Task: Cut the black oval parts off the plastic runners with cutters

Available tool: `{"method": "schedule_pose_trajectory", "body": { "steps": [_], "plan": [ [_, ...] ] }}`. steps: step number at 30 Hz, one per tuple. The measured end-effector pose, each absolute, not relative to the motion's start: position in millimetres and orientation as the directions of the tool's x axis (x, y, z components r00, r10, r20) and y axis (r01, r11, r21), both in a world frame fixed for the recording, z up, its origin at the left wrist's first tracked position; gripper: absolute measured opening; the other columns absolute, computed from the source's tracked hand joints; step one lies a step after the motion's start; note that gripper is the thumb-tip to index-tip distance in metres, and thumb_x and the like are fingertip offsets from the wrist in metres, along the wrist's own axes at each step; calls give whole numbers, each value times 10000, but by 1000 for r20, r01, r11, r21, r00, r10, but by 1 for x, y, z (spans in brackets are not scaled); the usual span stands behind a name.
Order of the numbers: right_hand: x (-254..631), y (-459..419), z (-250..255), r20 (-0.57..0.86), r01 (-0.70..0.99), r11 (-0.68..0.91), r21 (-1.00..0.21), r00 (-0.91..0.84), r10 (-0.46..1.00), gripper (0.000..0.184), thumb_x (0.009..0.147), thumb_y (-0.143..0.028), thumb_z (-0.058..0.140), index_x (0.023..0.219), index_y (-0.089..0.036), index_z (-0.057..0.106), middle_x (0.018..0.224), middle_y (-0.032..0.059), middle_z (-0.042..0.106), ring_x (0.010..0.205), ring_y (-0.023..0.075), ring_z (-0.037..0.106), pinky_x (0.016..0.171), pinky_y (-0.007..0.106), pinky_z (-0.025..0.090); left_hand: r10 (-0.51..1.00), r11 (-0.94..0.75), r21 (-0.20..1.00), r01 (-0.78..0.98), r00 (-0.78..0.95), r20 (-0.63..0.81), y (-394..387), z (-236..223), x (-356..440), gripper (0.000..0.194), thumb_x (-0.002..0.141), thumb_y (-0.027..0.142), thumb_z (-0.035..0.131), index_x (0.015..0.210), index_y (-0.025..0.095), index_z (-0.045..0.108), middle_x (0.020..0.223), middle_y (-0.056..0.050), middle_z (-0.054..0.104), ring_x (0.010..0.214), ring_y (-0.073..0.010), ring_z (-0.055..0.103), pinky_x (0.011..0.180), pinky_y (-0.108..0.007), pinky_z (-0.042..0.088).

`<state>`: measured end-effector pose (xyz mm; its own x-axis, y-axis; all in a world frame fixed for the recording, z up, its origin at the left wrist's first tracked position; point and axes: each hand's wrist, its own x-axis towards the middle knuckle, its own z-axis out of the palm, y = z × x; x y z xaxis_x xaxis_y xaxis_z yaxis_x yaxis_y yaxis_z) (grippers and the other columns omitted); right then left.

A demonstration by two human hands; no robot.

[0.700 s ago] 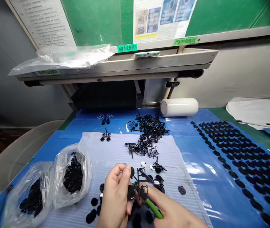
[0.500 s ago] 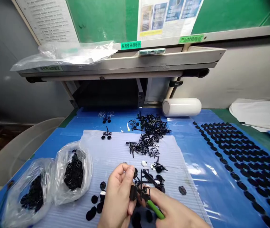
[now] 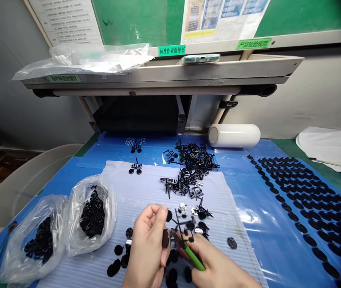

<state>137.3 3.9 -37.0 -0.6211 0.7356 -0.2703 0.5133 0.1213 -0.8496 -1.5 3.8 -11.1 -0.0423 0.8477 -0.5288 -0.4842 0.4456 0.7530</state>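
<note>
My left hand (image 3: 148, 244) is closed, pinching a small round black plastic disc (image 3: 169, 215) at its fingertips. A second black disc (image 3: 165, 239) shows beside its lower fingers. My right hand (image 3: 211, 256) wraps round green-handled nippers (image 3: 195, 257), their jaws close to the left fingers. A thin branched black plastic sprue (image 3: 180, 222) stands at the jaws, slightly blurred; whether it is still joined to the discs I cannot tell. More loose black discs (image 3: 114, 267) lie on the white foam sheet (image 3: 140, 192) under and around both hands.
A heap of black sprues (image 3: 196, 160) lies at the back middle. Two clear bags (image 3: 110, 200) of small black parts stand left. Rows of black discs (image 3: 305, 192) cover the right side. A white cylinder (image 3: 236, 135) lies below the shelf (image 3: 164, 78). A tub (image 3: 23, 180) stands far left.
The sprue at the nippers has turned and shifted slightly away from my left fingers. Both hands stay close together, and the view has moved a little.
</note>
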Motion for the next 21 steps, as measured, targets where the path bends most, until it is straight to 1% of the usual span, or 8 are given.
{"method": "schedule_pose_trajectory", "body": {
  "steps": [2,5,7,9,13,17,21],
  "plan": [
    [137,6,-41,-282,586,101,-804,-525,803,235,497,-47,375,657,-212,426,664,-28,499,634,155,474,584,233,380,846,443,751,-489,-49,-531,3,-12,-4,271,801,371,562,629,198,444,287,144,315,229,12,142,258,-99,101],
    [138,10,-44,-224,609,114,-785,-450,865,306,530,-51,385,775,-202,491,729,0,544,705,186,513,627,260,400,833,475,710,-519,5,-553,1,-14,-8,331,749,392,622,561,189,442,264,131,321,213,19,134,251,-107,81],
    [139,12,-44,-200,603,147,-784,-469,860,368,524,-57,387,845,-189,510,795,24,565,755,204,526,655,272,409,816,491,647,-583,49,-576,0,-16,-10,387,698,412,666,505,186,419,259,123,323,199,23,139,238,-107,84],
    [141,11,-43,-209,596,167,-785,-509,835,427,505,-67,387,896,-178,518,862,44,571,803,218,531,673,279,417,798,505,580,-639,90,-595,-2,-17,-13,416,656,422,699,472,180,415,265,118,328,190,21,155,224,-109,108],
    [144,10,-43,-257,585,144,-798,-547,797,509,503,-82,389,988,-164,521,988,71,562,906,237,522,744,295,426,767,580,511,-635,215,-604,-2,-17,-17,445,614,446,725,432,179,419,236,104,330,182,9,185,216,-110,155],
    [145,13,-42,-281,562,117,-819,-570,772,560,508,-85,395,1051,-156,516,1056,84,546,995,260,496,823,327,410,750,612,479,-629,268,-605,-2,-18,-16,468,619,454,718,406,187,397,213,99,319,175,8,171,212,-113,147],
    [146,17,-38,-230,502,149,-852,-614,755,625,499,-69,395,1111,-163,479,1053,68,538,1044,244,474,894,320,369,749,606,506,-614,225,-624,-1,-18,-11,488,597,475,719,400,191,375,204,109,290,170,14,151,214,-119,113]
  ]
}}
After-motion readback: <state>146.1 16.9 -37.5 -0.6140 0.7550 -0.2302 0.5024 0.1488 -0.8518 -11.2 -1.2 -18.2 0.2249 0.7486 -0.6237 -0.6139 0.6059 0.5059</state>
